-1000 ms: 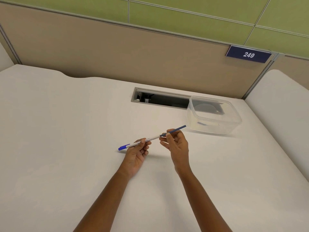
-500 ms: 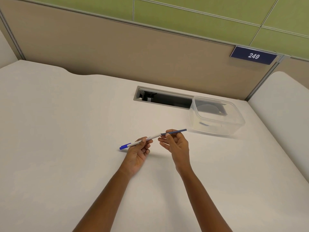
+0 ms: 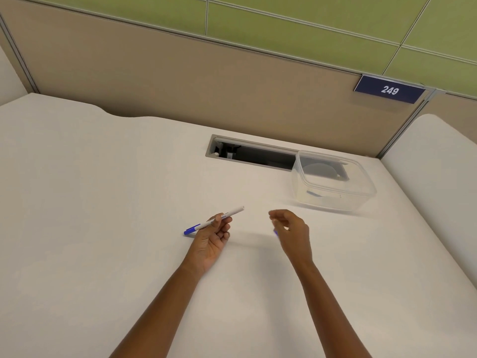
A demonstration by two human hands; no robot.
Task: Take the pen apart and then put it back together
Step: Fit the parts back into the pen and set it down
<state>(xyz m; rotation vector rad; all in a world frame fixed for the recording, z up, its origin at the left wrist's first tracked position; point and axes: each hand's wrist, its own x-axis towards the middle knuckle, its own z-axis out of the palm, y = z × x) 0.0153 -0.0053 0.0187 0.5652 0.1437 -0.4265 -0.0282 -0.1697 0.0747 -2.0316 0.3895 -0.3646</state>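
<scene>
Shows smooth white plastic on the pen barrel [image 3: 233,212], glossy blue at its end. Right of the pen barrel, a blurred blue piece [image 3: 275,232], finish unclear. Behind it, clear glossy plastic container [image 3: 333,200] on matt off-white desk [image 3: 103,202].

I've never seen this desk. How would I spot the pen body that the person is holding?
On the white desk, find the dark cable slot by the back wall. Nearer than it, the left hand pinches the pen barrel. It is a thin white tube with a blue plug at its left end, unlike the clear tub to the right.
</scene>
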